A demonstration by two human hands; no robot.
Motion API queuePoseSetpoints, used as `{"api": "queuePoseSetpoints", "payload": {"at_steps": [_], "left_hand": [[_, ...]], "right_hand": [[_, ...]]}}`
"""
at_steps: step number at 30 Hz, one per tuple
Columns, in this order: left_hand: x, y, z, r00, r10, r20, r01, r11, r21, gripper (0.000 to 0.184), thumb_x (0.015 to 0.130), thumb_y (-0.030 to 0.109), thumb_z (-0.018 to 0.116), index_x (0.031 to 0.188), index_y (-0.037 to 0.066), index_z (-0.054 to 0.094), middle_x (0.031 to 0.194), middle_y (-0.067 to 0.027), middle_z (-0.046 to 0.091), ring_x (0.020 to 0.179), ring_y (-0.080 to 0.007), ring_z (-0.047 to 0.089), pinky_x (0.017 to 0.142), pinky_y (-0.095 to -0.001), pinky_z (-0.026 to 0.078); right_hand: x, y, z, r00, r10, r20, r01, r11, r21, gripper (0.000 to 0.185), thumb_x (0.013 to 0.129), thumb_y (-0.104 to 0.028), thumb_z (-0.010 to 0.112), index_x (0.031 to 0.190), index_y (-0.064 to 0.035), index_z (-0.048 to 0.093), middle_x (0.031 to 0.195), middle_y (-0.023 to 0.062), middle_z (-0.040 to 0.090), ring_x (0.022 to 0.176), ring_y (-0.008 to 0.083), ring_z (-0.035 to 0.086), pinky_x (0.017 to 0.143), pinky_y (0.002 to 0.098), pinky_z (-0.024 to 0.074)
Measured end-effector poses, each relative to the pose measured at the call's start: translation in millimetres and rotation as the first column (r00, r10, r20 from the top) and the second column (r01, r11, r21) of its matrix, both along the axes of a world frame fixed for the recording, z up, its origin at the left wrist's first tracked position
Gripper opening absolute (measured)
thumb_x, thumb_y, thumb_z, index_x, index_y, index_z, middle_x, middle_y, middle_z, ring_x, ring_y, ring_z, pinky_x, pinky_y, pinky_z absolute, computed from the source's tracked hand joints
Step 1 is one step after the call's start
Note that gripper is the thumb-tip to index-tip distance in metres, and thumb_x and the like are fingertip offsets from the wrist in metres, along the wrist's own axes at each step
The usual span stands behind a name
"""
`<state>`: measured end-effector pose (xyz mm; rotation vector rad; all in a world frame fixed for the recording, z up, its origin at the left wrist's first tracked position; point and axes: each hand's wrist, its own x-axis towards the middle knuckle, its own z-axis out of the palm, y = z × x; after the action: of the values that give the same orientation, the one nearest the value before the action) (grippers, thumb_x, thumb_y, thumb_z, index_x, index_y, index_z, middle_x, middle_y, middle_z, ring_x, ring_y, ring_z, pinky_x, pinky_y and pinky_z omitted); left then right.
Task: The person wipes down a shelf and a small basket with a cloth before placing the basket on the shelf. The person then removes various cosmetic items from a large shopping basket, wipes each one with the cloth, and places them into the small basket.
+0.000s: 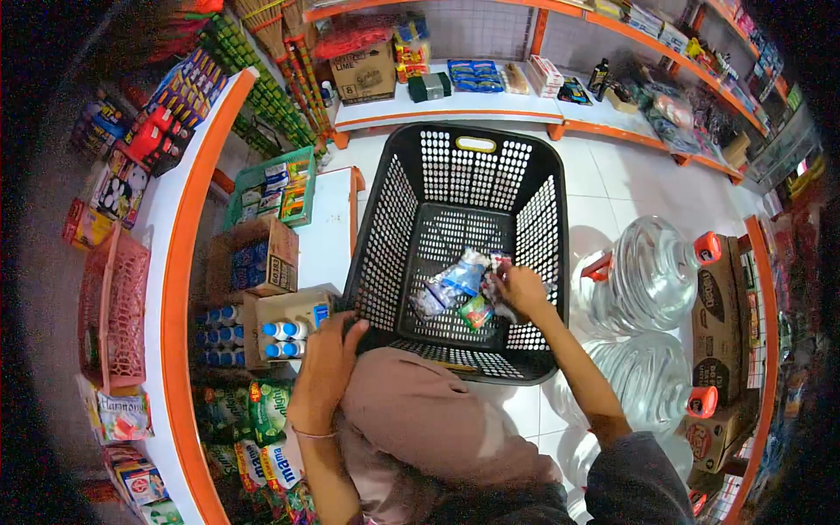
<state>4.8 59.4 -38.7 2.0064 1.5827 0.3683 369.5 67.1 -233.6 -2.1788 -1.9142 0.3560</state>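
A black perforated plastic basket [385, 201] stands on the floor, with several crumpled plastic packets [461, 276] lying in a heap on its bottom. My right hand [523, 293] reaches inside it, fingers bent and closed at the right side of the heap on a crumpled plastic packet [499, 306]. A green packet [477, 311] lies just left of that hand. My left hand [328, 354] is beside my knee at the basket's near left corner, thumb apart from the forefinger. It appears to hold nothing; its other fingers are partly hidden.
Large clear water bottles [652, 271] with red caps stand right of the basket. On the left, an orange-edged shelf [188, 236] holds goods and a pink basket [114, 306]. Cartons of blue-capped bottles [284, 337] and a green crate [302, 188] sit nearby. A white shelf [446, 107] runs behind.
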Motion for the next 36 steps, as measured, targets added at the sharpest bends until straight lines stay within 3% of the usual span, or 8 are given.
{"api": "queuePoseSetpoints", "payload": {"at_steps": [4,7,18,20,25,32,33,36], "left_hand": [[0.3,-1.2,1.7,0.999,0.043,0.011,-0.043,0.998,-0.038,0.050,0.101,0.041,0.054,0.124,-0.002,0.062,0.122,-0.0256,0.065,0.115,-0.0428,0.060,0.099,-0.0438,0.046],[0.4,-0.5,3.3,0.998,0.062,0.009,-0.061,0.995,-0.085,0.051,0.101,0.042,0.054,0.125,-0.002,0.061,0.124,-0.0255,0.064,0.118,-0.0423,0.058,0.102,-0.0434,0.045],[-4.7,-1.7,3.7,0.998,0.041,0.039,-0.042,0.998,0.039,0.039,0.101,0.030,0.057,0.117,-0.006,0.063,0.115,-0.0295,0.065,0.109,-0.0469,0.060,0.095,-0.0490,0.048],[-6.5,-2.7,1.5,0.999,0.009,0.033,-0.013,0.993,0.114,0.038,0.100,0.028,0.058,0.116,-0.006,0.063,0.113,-0.0301,0.066,0.108,-0.0475,0.061,0.094,-0.0492,0.048],[-3.9,3.6,7.7,0.996,0.078,-0.034,-0.080,0.995,-0.062,0.037,0.099,0.025,0.059,0.121,-0.004,0.065,0.122,-0.0261,0.066,0.115,-0.0421,0.061,0.099,-0.0439,0.047],[-3.3,4.5,8.2,0.998,0.059,-0.027,-0.058,0.998,0.003,0.035,0.099,0.023,0.060,0.119,-0.005,0.064,0.117,-0.0263,0.067,0.112,-0.0435,0.062,0.097,-0.0447,0.047],[-3.9,4.3,7.3,0.999,0.042,-0.015,-0.041,0.999,0.032,0.034,0.099,0.023,0.060,0.118,-0.005,0.064,0.116,-0.0264,0.067,0.111,-0.0440,0.062,0.096,-0.0452,0.048],[-6.8,2.9,5.3,1.000,0.008,0.011,-0.009,0.996,0.089,0.033,0.099,0.022,0.060,0.116,-0.005,0.064,0.114,-0.0264,0.066,0.109,-0.0452,0.061,0.093,-0.0466,0.048]], "right_hand": [[1.7,5.9,-93.4,0.916,0.358,0.180,-0.295,0.906,-0.302,0.026,0.092,-0.030,0.061,0.101,-0.0066,0.065,0.083,0.0173,0.071,0.076,0.0373,0.070,0.065,0.0483,0.0561],[-6.0,4.8,-118.6,0.849,0.452,0.272,-0.354,0.870,-0.342,0.026,0.092,-0.031,0.061,0.103,-0.0085,0.067,0.089,0.0143,0.073,0.083,0.0324,0.072,0.069,0.0451,0.0570],[-24.6,49.8,-135.2,0.878,0.381,0.290,-0.226,0.863,-0.451,0.019,0.090,-0.024,0.064,0.103,-0.0135,0.073,0.106,0.0095,0.074,0.099,0.0248,0.072,0.079,0.0398,0.0577],[-28.0,49.0,-131.7,0.851,0.404,0.335,-0.259,0.879,-0.401,0.018,0.089,-0.022,0.062,0.098,-0.0127,0.075,0.102,0.0106,0.075,0.096,0.0260,0.073,0.078,0.0398,0.0578],[-22.1,54.7,-140.2,0.911,0.317,0.264,-0.250,0.933,-0.258,0.020,0.086,-0.025,0.064,0.091,-0.0087,0.074,0.091,0.0147,0.075,0.085,0.0311,0.074,0.073,0.0421,0.0584],[14.8,85.2,-58.0,0.999,-0.034,0.018,0.036,0.994,-0.100,0.029,0.085,-0.032,0.066,0.087,-0.0039,0.073,0.085,0.0213,0.072,0.082,0.0402,0.071,0.074,0.0500,0.0563],[22.3,89.0,-48.0,0.997,-0.015,-0.075,0.006,0.993,-0.119,0.031,0.086,-0.033,0.065,0.090,-0.0035,0.073,0.091,0.0225,0.071,0.087,0.0422,0.068,0.079,0.0513,0.0545],[40.9,99.3,-47.8,0.860,0.320,-0.398,-0.164,0.911,0.379,0.031,0.088,-0.029,0.062,0.085,0.0015,0.067,0.092,0.0204,0.066,0.084,0.0355,0.063,0.078,0.0439,0.0506]]}}
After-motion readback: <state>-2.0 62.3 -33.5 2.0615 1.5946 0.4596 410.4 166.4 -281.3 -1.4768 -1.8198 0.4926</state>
